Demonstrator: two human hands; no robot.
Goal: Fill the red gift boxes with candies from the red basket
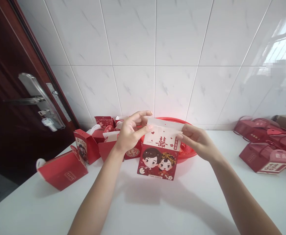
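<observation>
A red and white paper gift box (159, 153), printed with a cartoon couple, hangs above the white table (143, 202) between both hands. My left hand (130, 130) pinches its top left flap with fingers and thumb. My right hand (198, 140) grips its upper right edge. The box's white upper flaps stand upright and unfolded.
A red plastic basket (188, 151) sits behind the held box. Several open red boxes (64, 168) lie at the left, near a dark door with a metal handle (32, 96). Several folded red boxes with handles (265, 158) stand at the right by the tiled wall.
</observation>
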